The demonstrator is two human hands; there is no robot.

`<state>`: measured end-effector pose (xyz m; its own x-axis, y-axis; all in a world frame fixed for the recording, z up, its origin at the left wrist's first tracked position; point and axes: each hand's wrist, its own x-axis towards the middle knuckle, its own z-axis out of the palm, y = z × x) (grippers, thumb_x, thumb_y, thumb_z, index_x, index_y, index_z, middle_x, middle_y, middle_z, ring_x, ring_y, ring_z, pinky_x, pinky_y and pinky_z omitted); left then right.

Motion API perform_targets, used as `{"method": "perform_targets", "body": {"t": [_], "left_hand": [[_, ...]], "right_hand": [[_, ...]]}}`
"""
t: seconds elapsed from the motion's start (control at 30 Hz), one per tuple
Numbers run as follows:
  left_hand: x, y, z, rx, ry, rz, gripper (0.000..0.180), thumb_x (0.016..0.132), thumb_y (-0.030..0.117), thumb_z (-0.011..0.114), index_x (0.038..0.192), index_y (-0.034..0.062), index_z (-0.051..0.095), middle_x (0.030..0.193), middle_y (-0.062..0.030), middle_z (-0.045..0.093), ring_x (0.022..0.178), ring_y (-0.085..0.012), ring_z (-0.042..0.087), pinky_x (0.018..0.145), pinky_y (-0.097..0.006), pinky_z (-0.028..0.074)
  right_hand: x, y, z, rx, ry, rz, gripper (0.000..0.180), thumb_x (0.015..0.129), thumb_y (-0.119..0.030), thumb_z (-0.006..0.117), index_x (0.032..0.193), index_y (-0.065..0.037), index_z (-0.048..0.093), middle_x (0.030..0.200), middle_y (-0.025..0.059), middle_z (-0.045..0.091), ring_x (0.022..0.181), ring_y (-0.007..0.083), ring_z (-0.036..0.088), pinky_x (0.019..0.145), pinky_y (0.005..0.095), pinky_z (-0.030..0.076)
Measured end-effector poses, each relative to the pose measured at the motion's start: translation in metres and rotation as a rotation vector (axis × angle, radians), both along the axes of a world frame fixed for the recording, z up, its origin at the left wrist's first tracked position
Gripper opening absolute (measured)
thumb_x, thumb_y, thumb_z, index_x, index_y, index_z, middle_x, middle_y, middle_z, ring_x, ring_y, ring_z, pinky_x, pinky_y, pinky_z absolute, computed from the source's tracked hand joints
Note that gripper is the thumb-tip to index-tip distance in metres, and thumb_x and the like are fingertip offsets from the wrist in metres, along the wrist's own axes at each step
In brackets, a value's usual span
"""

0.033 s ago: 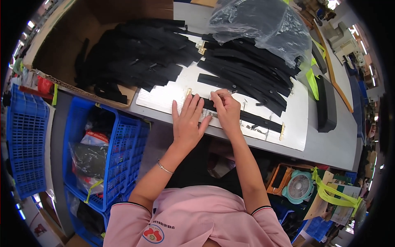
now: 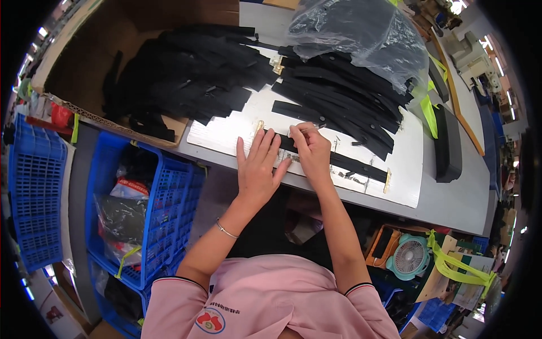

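Your white board [image 2: 407,189] lies near the table's front edge, probably to give you a flat, pale surface for dark work. Beyond sit the left heap of strips [image 2: 186,79], spilling from the carton [image 2: 186,12], and the right heap of strips [image 2: 339,93], partly under clear plastic [image 2: 361,28] — both apparently kept within reach. Your single black strip [image 2: 355,165] lies on the board's near side, narrow, matte and fairly straight. Your left hand [image 2: 259,166] rests flat over its left end, fingers slightly spread, likely to stop it shifting. Your right hand [image 2: 312,150] has thumb and fingers pinched together at the strip; anything between them is too small to tell. Brass-coloured pieces [image 2: 387,179] flank its ends, perhaps as stops.
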<state>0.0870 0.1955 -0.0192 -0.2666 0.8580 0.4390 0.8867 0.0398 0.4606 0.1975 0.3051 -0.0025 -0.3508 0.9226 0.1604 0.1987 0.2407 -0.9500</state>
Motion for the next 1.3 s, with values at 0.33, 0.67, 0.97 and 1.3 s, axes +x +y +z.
{"method": "perform_targets", "body": {"t": [0.33, 0.67, 0.97, 1.3], "left_hand": [[-0.001, 0.000, 0.000, 0.005, -0.039, -0.016, 0.055, 0.092, 0.029, 0.075, 0.139, 0.0030, 0.063, 0.148, -0.0126, 0.058, 0.144, -0.0303, 0.047, 0.121, -0.060, 0.019], [0.001, 0.001, 0.000, 0.029, 0.022, 0.002, 0.055, 0.089, 0.030, 0.077, 0.134, 0.0012, 0.066, 0.144, -0.0131, 0.060, 0.140, -0.0302, 0.050, 0.120, -0.062, 0.023], [-0.002, 0.002, 0.000, 0.017, 0.030, 0.004, 0.055, 0.090, 0.029, 0.076, 0.136, 0.0011, 0.064, 0.145, -0.0133, 0.059, 0.141, -0.0305, 0.049, 0.120, -0.062, 0.022], [0.000, -0.004, 0.000, -0.039, -0.023, -0.014, 0.058, 0.093, 0.030, 0.073, 0.143, 0.0040, 0.059, 0.153, -0.0116, 0.053, 0.146, -0.0312, 0.043, 0.121, -0.062, 0.018]], "right_hand": [[-0.003, 0.000, -0.003, 0.084, -0.065, -0.008, 0.018, 0.099, -0.017, 0.069, 0.093, 0.000, 0.069, 0.071, 0.0065, 0.066, 0.060, 0.0114, 0.058, 0.058, 0.0276, 0.046], [0.010, 0.002, -0.009, 0.038, -0.067, 0.125, 0.018, 0.096, -0.020, 0.071, 0.091, -0.002, 0.071, 0.065, 0.0068, 0.066, 0.056, 0.0128, 0.059, 0.056, 0.0283, 0.046], [0.007, 0.001, 0.001, 0.092, -0.177, 0.149, 0.020, 0.095, -0.022, 0.071, 0.090, -0.003, 0.072, 0.067, 0.0080, 0.068, 0.058, 0.0157, 0.064, 0.057, 0.0298, 0.049], [0.093, -0.047, 0.010, 0.675, -0.491, -0.170, 0.036, 0.090, 0.001, 0.072, 0.126, -0.003, 0.067, 0.118, 0.0147, 0.072, 0.110, 0.0318, 0.069, 0.103, 0.0430, 0.047]]}}
